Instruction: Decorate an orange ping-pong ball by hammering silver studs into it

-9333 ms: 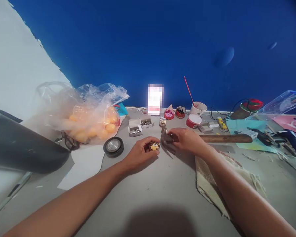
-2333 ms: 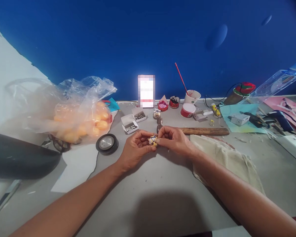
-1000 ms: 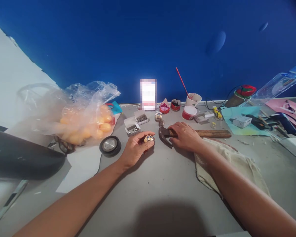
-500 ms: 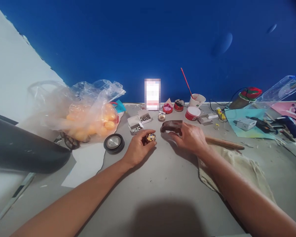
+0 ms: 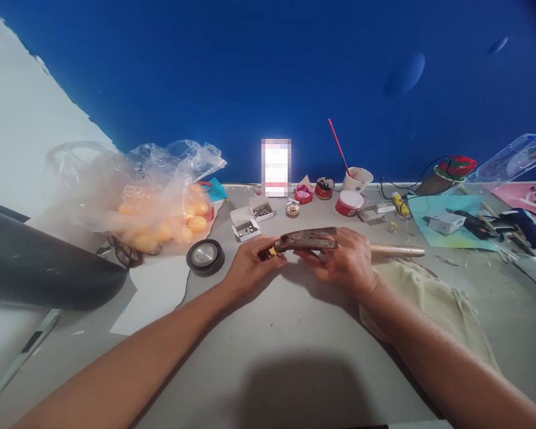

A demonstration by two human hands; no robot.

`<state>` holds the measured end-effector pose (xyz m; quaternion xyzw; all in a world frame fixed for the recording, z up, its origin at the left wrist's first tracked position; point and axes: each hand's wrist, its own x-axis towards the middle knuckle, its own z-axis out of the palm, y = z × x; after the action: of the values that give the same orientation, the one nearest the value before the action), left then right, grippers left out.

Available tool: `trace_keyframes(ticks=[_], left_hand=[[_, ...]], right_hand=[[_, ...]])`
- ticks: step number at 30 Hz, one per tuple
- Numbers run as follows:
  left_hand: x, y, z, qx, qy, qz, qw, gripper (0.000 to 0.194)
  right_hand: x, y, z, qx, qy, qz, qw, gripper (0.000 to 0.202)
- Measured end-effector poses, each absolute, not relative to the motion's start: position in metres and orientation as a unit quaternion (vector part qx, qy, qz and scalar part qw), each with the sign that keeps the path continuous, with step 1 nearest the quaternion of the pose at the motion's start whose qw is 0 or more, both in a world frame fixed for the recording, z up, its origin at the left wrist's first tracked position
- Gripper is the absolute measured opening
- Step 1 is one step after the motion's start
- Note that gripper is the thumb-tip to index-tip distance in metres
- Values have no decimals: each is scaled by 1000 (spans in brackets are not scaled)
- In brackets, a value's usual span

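Note:
My left hand (image 5: 252, 266) is closed around a small round ball (image 5: 273, 254) with shiny gold and dark spots, resting low over the table. In my right hand (image 5: 347, 259) is a claw hammer (image 5: 308, 239), gripped close to its rusty head, with the wooden handle (image 5: 397, 250) sticking out to the right. The hammer head's end is over the ball, covering part of it; whether they touch I cannot tell. Just beyond my left hand stand two small open boxes of shiny metal pieces, a nearer box (image 5: 245, 234) and a farther box (image 5: 262, 217).
A black round object with a metal centre (image 5: 205, 257) lies left, near a plastic bag of orange balls (image 5: 170, 217). Another shiny ball (image 5: 292, 208), a red-and-white tub (image 5: 349, 204) and a paper cup (image 5: 358, 179) stand behind. Cloth (image 5: 433, 304) lies under my right forearm.
My right hand has brought the hammer left and its head now overlaps the ball. My left hand keeps the ball in nearly the same place.

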<state>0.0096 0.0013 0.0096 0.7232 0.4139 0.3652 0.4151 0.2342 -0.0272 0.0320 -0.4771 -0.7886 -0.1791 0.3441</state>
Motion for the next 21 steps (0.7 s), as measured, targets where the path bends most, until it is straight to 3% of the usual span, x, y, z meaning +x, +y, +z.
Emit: trace_keyframes(ticks=[13,17,21], left_hand=[[19,-2,12,753,460,330,334,8],[20,-2,15,757,458,322,338,5],[20,-3,15,734,489,316,349,7]], right_hand=[[238,-27,38,-487,-773,-152,378,27],[237,-27,36,-482,-800,-138,330,31],[237,-26,36,-494,-775,-165,358,29]])
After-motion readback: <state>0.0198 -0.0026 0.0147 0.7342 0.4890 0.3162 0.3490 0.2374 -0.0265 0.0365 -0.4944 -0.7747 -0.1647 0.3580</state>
